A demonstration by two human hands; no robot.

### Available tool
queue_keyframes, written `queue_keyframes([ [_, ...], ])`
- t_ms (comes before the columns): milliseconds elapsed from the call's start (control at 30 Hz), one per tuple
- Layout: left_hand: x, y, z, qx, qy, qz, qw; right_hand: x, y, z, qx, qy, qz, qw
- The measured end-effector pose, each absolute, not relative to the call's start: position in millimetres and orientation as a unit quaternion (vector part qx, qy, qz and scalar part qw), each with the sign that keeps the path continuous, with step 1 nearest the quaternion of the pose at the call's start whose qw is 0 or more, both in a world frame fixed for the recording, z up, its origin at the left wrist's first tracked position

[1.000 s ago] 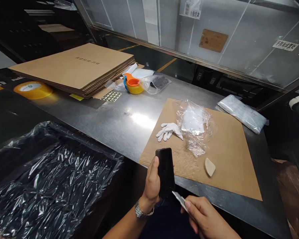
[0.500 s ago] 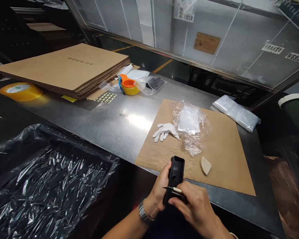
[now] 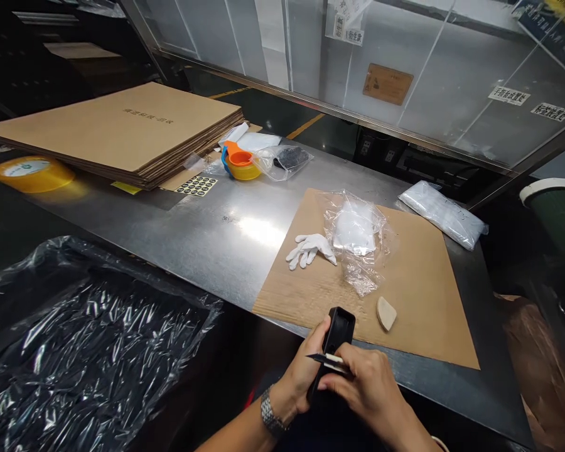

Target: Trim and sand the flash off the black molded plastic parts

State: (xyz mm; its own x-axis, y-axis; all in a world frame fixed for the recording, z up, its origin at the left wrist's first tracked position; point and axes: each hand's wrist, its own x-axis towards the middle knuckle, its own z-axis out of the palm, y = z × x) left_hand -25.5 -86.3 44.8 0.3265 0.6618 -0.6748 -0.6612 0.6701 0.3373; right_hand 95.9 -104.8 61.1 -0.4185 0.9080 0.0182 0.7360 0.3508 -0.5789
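My left hand (image 3: pixel 299 370) is wrapped round a black box-shaped plastic part (image 3: pixel 339 326), long and narrow with a hollow open top, in front of the table's edge. My right hand (image 3: pixel 370 383) grips a craft knife (image 3: pixel 332 360) with a pointed dark blade and a whitish handle. The knife lies across the part, its tip pointing left. My right thumb is close against the part's lower side. Just beyond my hands, a beige wedge-shaped pad (image 3: pixel 386 313) and a white glove (image 3: pixel 309 250) rest on a cardboard sheet (image 3: pixel 419 282).
Clear plastic bags (image 3: pixel 356 229) lie on the cardboard. The metal table (image 3: pixel 207 232) also holds stacked flat cardboard (image 3: pixel 122 129), a yellow tape roll (image 3: pixel 32 174), an orange-yellow tape dispenser (image 3: pixel 243 164) and a sticker sheet (image 3: pixel 196 186). Black plastic sheeting (image 3: pixel 94 351) fills the lower left.
The black part has tilted, its far end shifting slightly right and down in view. The knife stays across it in my right hand. The whole view has shifted slightly.
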Motion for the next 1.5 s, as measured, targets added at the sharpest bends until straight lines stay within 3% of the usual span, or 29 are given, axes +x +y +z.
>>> queue_keyframes([
  [367, -24.3, -101.1, 47.6, 0.110, 0.461, 0.285, 0.833, 126.6, -73.7, 66.5, -0.554, -0.744, 0.290, 0.234],
  [533, -25.0, -100.0, 51.9, 0.127, 0.444, 0.271, 0.845, 130.1, -64.8, 73.2, -0.499, -0.741, 0.382, 0.238],
  [1500, -27.8, -99.8, 40.2, 0.111, 0.436, 0.246, 0.859, 131.3, -60.7, 53.2, -0.526, -0.678, 0.445, 0.257],
])
